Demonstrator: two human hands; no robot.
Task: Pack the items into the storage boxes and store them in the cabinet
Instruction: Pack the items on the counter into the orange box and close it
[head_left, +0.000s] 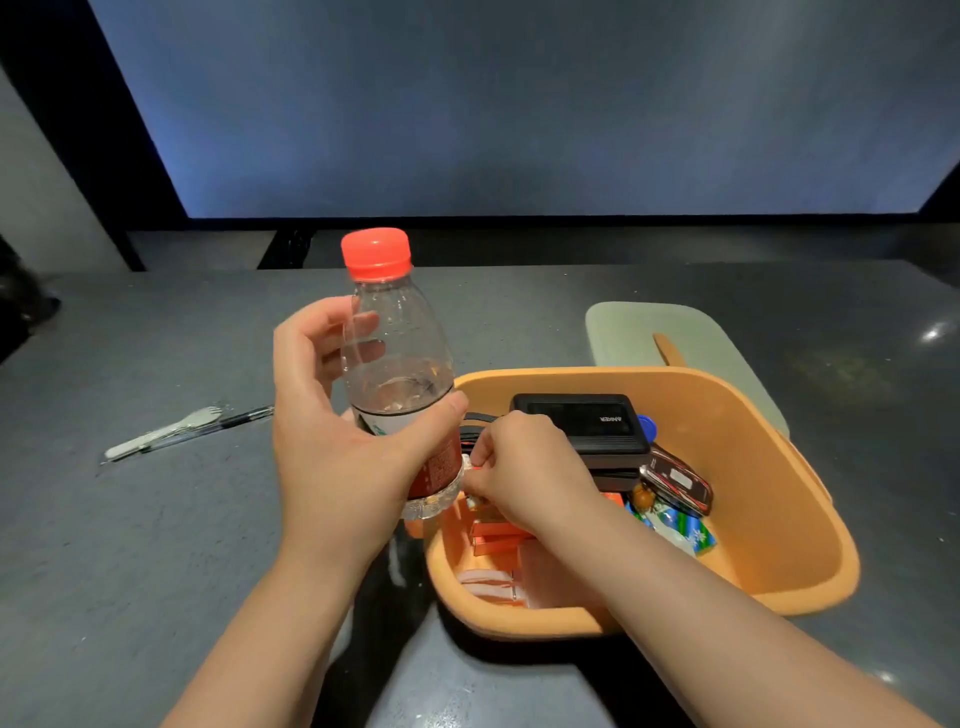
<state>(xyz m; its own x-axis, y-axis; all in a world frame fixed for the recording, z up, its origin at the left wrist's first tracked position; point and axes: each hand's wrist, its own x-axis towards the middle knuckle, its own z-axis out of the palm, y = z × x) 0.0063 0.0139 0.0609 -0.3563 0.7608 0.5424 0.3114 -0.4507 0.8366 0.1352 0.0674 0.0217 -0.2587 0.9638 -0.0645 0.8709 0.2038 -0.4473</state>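
Left hand (332, 447) fingers (363, 322) curled round bottle (400, 364), upright, above orange storage box (727, 467) rim at 9 o'clock. Right hand (524, 467) fingers pinch small item, unclear, inside box. Charger (582, 421) at 1 o'clock. Fork (161, 431) on worktop (156, 519), 9 o'clock.

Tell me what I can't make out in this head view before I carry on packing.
- What the right hand pinches: hidden by its own fingers.
- Orange box contents under the black charger: covered.
- Bottle label text: hidden by the left hand, too small.
- Cabinet: out of frame.
- Pale lid: near side hidden behind the box.
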